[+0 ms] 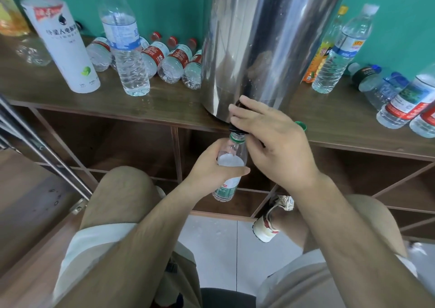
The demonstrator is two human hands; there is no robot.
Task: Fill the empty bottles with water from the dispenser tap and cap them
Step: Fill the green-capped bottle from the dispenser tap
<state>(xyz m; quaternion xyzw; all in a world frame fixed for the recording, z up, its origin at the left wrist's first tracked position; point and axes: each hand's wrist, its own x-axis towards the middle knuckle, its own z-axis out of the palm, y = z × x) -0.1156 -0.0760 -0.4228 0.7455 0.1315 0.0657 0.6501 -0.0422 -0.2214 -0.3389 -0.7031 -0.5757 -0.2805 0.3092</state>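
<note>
My left hand [213, 166] grips a small clear bottle [231, 164] with a green-and-white label, held upright with its green-ringed neck right under the black tap [237, 129] of the steel dispenser [263, 42]. Water stands high inside the bottle. My right hand [270, 140] rests on the tap, fingers draped over its black handle. A green cap [301, 125] lies on the wooden shelf [153, 105] just behind my right hand.
Left of the dispenser stand a white labelled bottle [63, 46] and a tall clear bottle [122, 42], with several red-capped bottles [174, 60] lying behind. More bottles [339, 53] crowd the right side. Open shelf compartments lie below; my knees flank a tiled floor.
</note>
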